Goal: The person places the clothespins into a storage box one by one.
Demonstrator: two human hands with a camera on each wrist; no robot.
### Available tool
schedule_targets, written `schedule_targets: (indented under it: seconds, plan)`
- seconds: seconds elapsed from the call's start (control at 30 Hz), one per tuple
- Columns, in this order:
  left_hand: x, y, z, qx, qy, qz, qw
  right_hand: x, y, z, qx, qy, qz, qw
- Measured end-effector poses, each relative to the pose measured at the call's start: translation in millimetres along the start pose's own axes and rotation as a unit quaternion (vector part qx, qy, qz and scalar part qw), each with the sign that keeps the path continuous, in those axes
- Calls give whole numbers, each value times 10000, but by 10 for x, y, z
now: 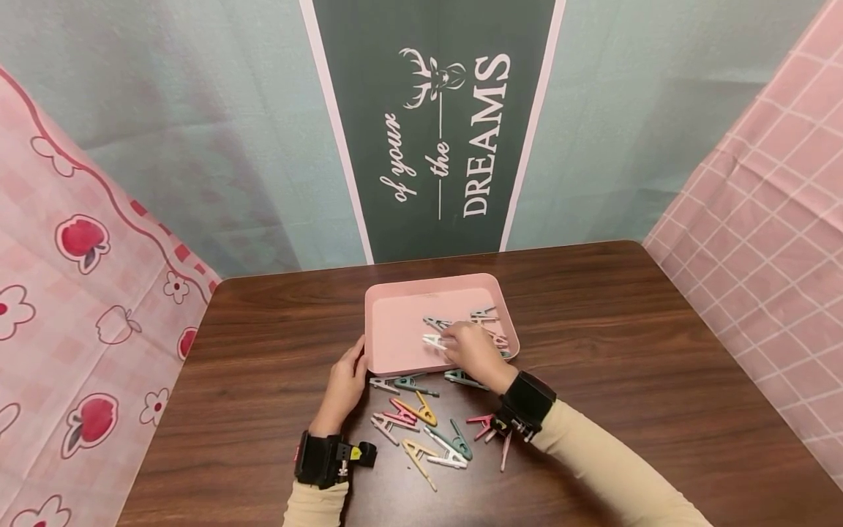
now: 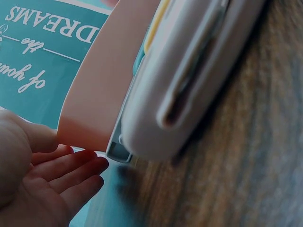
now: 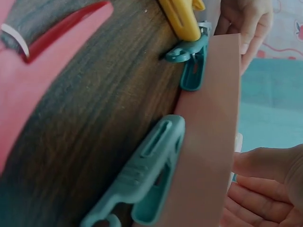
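A pink tray (image 1: pixel 402 329) lies on the table with several clothespins toward its right side, among them a grey-blue clothespin (image 1: pixel 484 313). My right hand (image 1: pixel 477 351) reaches over the tray's front rim and pinches a white clothespin (image 1: pixel 432 341); the rim hides most of its fingertips in the right wrist view. At the tray's front left corner, my left hand (image 1: pixel 345 380) touches the outside of the wall. Its thumb meets the corner in the left wrist view, while the fingers (image 2: pixel 71 175) lie loosely extended below.
Several loose clothespins lie before the tray, including a yellow one (image 1: pixel 424 408), a white one (image 1: pixel 448 450) and a green one (image 1: pixel 464 378) by the front wall. A red clothespin (image 1: pixel 481 422) is under the right wrist strap. Curtains (image 1: pixel 593 110) hang behind the wooden table (image 1: pixel 263 410).
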State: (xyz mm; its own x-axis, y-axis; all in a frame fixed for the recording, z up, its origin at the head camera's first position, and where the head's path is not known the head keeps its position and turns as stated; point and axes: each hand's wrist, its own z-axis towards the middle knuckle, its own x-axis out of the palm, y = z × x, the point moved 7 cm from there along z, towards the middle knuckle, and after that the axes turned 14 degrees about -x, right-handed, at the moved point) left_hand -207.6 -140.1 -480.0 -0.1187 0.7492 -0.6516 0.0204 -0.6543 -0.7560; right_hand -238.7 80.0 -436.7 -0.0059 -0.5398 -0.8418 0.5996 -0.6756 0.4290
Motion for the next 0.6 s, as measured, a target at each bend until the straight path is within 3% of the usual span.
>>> schedule_targets:
  seconds: [0.33,0.6]
  plan:
    - [3,-5,1,54,-33,-3,10000,162,-77,13,311,-57,-240,9992]
    - [18,23,14,-103,42,-36,9999,196,-114,63,617,25,-390,9973]
